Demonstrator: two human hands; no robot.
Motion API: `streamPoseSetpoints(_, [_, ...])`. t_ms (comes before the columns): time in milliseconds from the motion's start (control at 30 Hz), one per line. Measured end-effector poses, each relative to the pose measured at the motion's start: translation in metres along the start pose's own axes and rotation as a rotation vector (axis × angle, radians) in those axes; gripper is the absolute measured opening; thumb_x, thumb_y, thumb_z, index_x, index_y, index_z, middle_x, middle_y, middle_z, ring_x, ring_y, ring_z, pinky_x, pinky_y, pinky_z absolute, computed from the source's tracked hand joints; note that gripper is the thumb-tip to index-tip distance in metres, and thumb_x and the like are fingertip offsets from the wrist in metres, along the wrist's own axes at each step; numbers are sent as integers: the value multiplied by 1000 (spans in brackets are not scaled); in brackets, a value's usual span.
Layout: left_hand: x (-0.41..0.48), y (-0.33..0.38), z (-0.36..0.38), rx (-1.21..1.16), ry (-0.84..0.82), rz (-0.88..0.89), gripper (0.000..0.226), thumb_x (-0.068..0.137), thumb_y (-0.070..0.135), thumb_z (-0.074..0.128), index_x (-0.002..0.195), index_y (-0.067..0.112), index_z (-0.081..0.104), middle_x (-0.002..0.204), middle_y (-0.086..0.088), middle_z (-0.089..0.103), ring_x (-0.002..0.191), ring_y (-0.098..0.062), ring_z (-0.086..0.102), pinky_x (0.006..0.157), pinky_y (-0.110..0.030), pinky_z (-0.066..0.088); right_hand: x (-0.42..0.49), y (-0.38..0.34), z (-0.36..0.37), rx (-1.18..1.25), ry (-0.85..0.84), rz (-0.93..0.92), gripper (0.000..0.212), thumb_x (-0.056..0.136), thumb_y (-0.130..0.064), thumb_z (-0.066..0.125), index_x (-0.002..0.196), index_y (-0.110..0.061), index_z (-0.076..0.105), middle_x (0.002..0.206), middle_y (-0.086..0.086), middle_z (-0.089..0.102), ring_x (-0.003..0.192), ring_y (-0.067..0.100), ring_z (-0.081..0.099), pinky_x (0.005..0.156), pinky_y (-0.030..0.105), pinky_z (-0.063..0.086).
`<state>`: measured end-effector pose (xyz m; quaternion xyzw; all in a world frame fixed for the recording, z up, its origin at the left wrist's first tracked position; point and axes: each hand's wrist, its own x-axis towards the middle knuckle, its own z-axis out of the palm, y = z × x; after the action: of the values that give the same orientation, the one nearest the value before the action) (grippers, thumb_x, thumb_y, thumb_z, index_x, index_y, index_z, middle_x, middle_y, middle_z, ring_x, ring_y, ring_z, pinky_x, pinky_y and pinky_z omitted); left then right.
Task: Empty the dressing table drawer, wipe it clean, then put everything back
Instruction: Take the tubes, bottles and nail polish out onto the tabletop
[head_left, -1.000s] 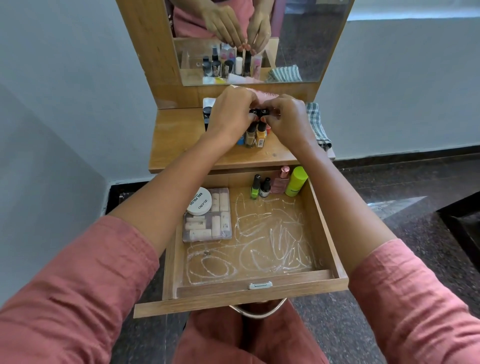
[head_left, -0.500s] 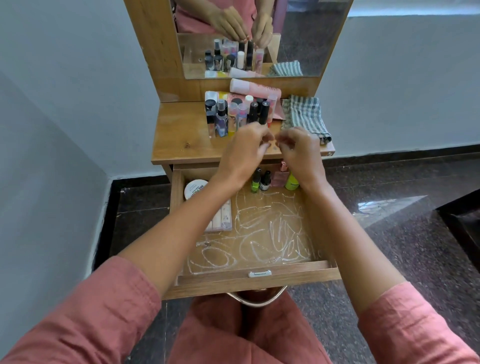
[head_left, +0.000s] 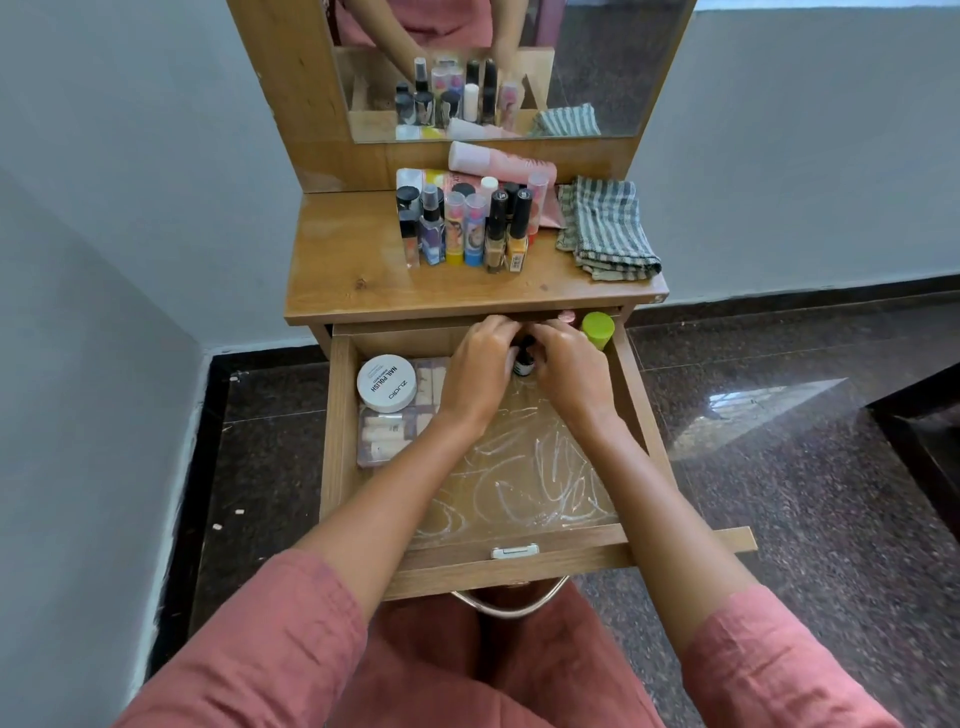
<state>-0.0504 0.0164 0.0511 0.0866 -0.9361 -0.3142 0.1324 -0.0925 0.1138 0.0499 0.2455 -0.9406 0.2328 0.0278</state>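
The left hand (head_left: 478, 366) and right hand (head_left: 571, 371) have come down from the worktop (head_left: 353, 280) to the far end of the drawer (head_left: 337, 441), curled over a small bottle (head_left: 523, 366); whether they grip it I cannot tell. Emptying continues; tin (head_left: 387, 383) and tube (head_left: 597, 328) remain.

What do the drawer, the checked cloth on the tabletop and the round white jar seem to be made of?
The drawer: wood or wood-look board, matte; grain lines show on its front. The checked cloth: soft woven fabric; it lies folded, with creases. The round white jar: probably plastic; smooth, slightly shiny lid with printed letters.
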Motion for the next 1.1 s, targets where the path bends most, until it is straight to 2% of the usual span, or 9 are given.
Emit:
streamPoseSetpoints(133, [4, -3, 3, -14, -8, -48, 26, 87, 3, 53, 111, 4, 62, 112, -12, 61, 105, -28, 57, 84, -33, 44, 4, -1, 8, -128, -34, -3, 20, 90, -8, 44, 102, -7, 61, 105, 10, 60, 99, 30, 57, 56, 32, 33])
streamPoseSetpoints(333, [7, -3, 1, -12, -20, -102, 23, 90, 7, 52, 111, 4, 62, 111, -13, 63, 103, -27, 58, 82, -31, 42, 6, -2, 10, -171, -68, 15, 22, 92, -7, 42, 105, -5, 60, 109, 12, 59, 104, 31, 56, 59, 34, 35])
streamPoseSetpoints(533, [4, 0, -1, -36, -28, -124, 23, 88, 8, 55, 109, 5, 63, 107, -11, 64, 96, -25, 60, 76, -25, 41, 2, -1, 4, -99, -57, 34, 22, 88, -7, 47, 101, -7, 65, 102, 11, 63, 104, 29, 54, 72, 37, 43])
streamPoseSetpoints(667, [2, 5, -9, -63, -7, -117, 25, 87, 10, 59, 111, 5, 64, 110, -10, 65, 96, -22, 62, 79, -24, 44, -3, -2, -8, -14, -11, 54, 26, 85, -2, 50, 102, -10, 67, 105, 10, 65, 102, 27, 57, 71, 33, 46])
streamPoseSetpoints(867, [7, 27, -35, -124, 39, -20, 25, 85, 9, 61, 109, 5, 65, 109, -10, 67, 95, -20, 63, 83, -28, 51, -2, -11, -47, 239, 106, 106, 25, 81, 3, 57, 99, -9, 70, 96, 11, 72, 89, 24, 66, 79, 38, 55])
streamPoseSetpoints(1100, [30, 56, -66, -155, 98, 88, 22, 84, 6, 62, 105, 4, 67, 103, -11, 69, 92, -18, 64, 84, -31, 52, 20, -21, -88, 323, 205, 51, 23, 80, 8, 59, 99, -1, 69, 94, 15, 72, 82, 18, 67, 81, 29, 54])
